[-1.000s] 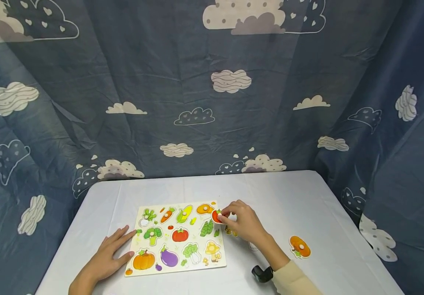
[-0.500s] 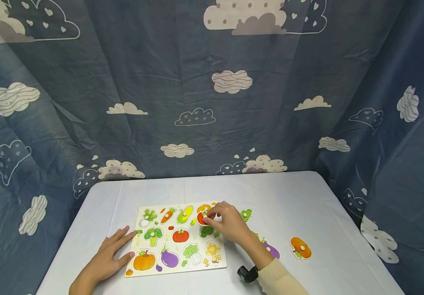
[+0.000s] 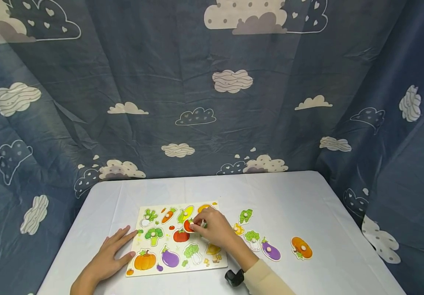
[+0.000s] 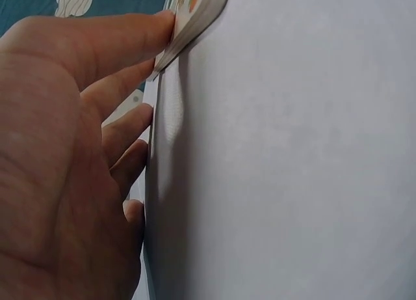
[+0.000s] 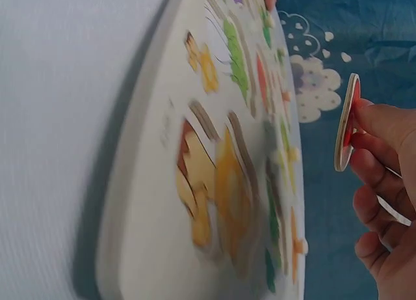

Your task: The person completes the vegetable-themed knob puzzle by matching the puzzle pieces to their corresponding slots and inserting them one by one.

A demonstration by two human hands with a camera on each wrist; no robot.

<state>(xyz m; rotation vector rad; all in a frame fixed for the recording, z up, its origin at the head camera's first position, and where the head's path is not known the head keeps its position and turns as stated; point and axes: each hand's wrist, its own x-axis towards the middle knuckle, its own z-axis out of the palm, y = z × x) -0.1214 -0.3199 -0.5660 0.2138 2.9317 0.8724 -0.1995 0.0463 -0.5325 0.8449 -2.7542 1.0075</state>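
My right hand (image 3: 215,229) pinches a red tomato puzzle piece (image 3: 188,225) between thumb and fingertips. The right wrist view shows the tomato piece (image 5: 349,123) edge-on, raised off the vegetable puzzle board (image 5: 149,235). In the head view it overlaps the upper right of the printed tomato (image 3: 181,236) on the board. My left hand (image 3: 105,258) lies at the board's left edge with fingers spread; in the left wrist view a fingertip touches the board's corner (image 4: 195,23). Radish, carrot, corn and broccoli pieces (image 3: 153,235) sit in the board.
Right of the board lie loose pieces: a purple eggplant (image 3: 271,250), a leafy cabbage (image 3: 252,239), a yellow mushroom (image 3: 238,229), a green vegetable (image 3: 245,215) and an orange pumpkin (image 3: 301,248). A cloud-print curtain (image 3: 182,82) hangs behind the white table (image 3: 289,192).
My right hand has carried the tomato piece leftward across the board, from its upper right edge to the printed tomato. The left hand stays in place.
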